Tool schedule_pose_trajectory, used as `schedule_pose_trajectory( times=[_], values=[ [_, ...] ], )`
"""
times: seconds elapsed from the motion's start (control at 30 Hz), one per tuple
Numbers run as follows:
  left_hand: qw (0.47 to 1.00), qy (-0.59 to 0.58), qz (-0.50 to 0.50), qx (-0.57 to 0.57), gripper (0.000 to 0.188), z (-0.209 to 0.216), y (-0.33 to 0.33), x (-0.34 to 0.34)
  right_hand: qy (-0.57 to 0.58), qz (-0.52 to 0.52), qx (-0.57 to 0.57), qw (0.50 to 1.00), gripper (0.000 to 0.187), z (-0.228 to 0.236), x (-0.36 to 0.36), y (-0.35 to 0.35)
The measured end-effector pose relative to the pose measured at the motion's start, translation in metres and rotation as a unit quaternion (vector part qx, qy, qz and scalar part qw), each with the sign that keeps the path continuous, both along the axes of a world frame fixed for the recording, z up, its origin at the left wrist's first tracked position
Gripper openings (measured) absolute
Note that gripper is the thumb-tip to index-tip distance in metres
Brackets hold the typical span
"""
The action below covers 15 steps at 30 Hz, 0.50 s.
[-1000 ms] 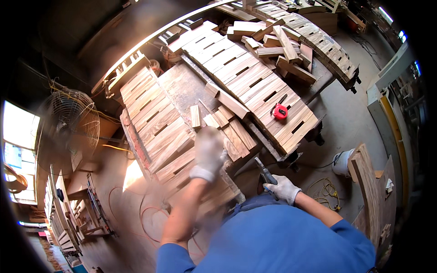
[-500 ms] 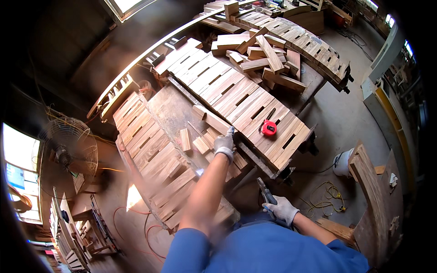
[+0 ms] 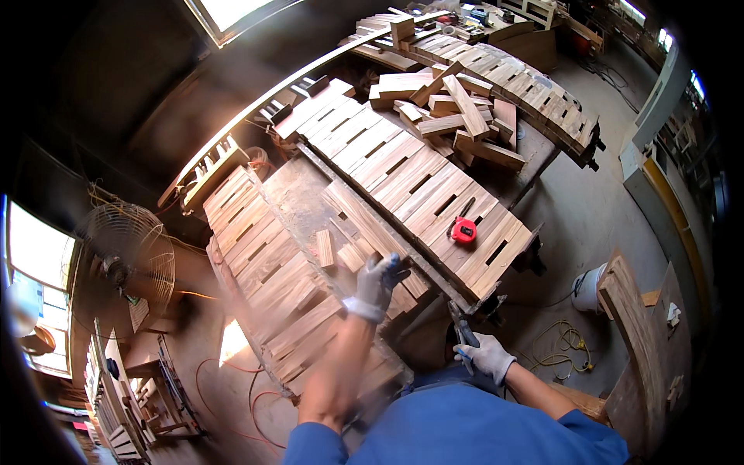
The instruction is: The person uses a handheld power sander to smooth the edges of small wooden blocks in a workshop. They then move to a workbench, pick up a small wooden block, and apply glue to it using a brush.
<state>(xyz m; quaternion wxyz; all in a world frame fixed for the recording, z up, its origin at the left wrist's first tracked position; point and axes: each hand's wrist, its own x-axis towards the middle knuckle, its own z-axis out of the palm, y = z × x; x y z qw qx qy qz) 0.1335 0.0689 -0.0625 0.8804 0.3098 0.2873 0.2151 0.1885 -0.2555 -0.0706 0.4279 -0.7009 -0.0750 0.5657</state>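
My left hand [image 3: 373, 285], in a grey-white glove, hovers over the near table, close to some short wood blocks [image 3: 350, 256]. Motion smears it a little, but its fingers look apart and nothing shows in them. Long wood boards [image 3: 370, 225] lie flat just beyond it, alongside the rail of the slatted wood panel [image 3: 403, 172]. Low in front of my body, my gloved right hand [image 3: 488, 358] is closed around a dark grey hand tool [image 3: 463, 329] with a slim nose; its exact kind is unclear.
A red tape measure [image 3: 463, 230] rests on the slatted panel. Loose wood blocks [image 3: 465, 108] are piled behind it. A second slatted panel [image 3: 256, 240] lies at left, beside a caged fan [image 3: 124, 248]. At right are a white bucket [image 3: 590, 287] and a yellow cord [image 3: 566, 345].
My left hand has let go of the board by the panel's rail and drawn back toward me, with its fingers spreading. That board now lies flatter. My right hand still holds the tool.
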Motion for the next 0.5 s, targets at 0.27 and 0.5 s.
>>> schedule_pose_trajectory(
  times=[0.27,0.5],
  values=[
    [0.981,-0.144,-0.105,-0.074,0.085,0.071,-0.055,-0.074,0.01,-0.009,0.069,0.998,0.021,0.022,-0.003,0.043],
    [0.972,0.122,-0.081,0.182,0.063,0.057,-0.07,-0.105,-0.103,0.096,0.145,0.979,0.03,0.091,-0.002,0.06]
  ],
)
